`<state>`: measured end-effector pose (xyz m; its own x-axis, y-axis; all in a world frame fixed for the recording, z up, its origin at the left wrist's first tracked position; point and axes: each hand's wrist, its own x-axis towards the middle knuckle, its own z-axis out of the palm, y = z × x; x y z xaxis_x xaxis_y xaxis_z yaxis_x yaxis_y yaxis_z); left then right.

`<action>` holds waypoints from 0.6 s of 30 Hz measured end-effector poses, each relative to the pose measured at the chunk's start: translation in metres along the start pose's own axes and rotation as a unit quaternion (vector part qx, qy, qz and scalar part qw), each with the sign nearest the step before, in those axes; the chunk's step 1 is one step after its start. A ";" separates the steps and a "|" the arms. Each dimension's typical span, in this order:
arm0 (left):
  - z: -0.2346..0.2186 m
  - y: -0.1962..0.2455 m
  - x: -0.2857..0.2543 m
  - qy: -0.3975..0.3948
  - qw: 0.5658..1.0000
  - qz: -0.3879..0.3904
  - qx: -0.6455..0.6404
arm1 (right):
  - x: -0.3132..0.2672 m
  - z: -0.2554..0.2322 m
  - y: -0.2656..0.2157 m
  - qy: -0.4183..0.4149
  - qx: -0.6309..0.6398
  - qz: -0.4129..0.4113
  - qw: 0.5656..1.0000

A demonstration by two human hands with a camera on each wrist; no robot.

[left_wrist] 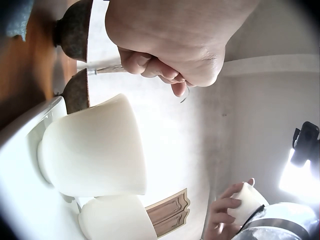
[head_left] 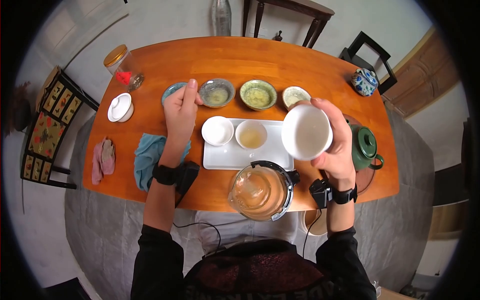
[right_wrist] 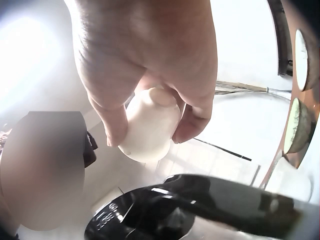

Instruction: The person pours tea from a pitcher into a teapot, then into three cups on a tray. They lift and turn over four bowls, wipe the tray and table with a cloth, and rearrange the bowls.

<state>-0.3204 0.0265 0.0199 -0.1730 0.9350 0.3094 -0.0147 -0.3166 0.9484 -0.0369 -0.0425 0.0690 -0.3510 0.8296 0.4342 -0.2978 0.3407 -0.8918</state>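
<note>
Jug of clear glass with a black rim and handle (head_left: 257, 192) sits at the near edge of the wooden table (head_left: 165, 52), at six o'clock from the white rectangular tray (head_left: 240, 160). Up at its one o'clock, the right hand (head_left: 339, 142) grips a white, round-sided cup (head_left: 307, 132) by its sides; the thumb is on one side and the fingers are on the other. The cup lies tilted within the grip, its foot toward the palm and its mouth turned toward the head camera.

Inside the tray, a small white cup with pale yellow liquid (head_left: 251, 135) stands at three o'clock from another small white cup (head_left: 217, 131). At ten o'clock from the tray, the left hand (head_left: 181, 110) is raised, its fingers curled in; a thin curved line shows by its fingertips, too small to identify. A crumpled light-blue cloth (head_left: 149, 157) lies at nine o'clock from the tray, and a green lidded teapot (head_left: 364, 142) stands at three.

Farther off, toward twelve, are a grey-blue bowl (head_left: 216, 93) and a speckled green bowl (head_left: 258, 95), both holding pale liquid.
</note>
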 end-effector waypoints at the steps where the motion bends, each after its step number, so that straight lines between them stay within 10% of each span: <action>1: 0.000 0.000 0.000 0.002 1.000 -0.010 0.001 | 0.003 -0.002 0.002 0.014 0.016 0.009 1.000; 18: 0.000 -0.005 -0.001 0.005 1.000 -0.013 0.013 | 0.003 -0.028 0.040 0.118 -0.159 0.104 0.975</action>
<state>-0.3201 0.0276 0.0150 -0.1833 0.9413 0.2834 0.0054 -0.2873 0.9578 -0.0255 -0.0140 0.0314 -0.1496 0.9612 0.2316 0.0608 0.2428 -0.9682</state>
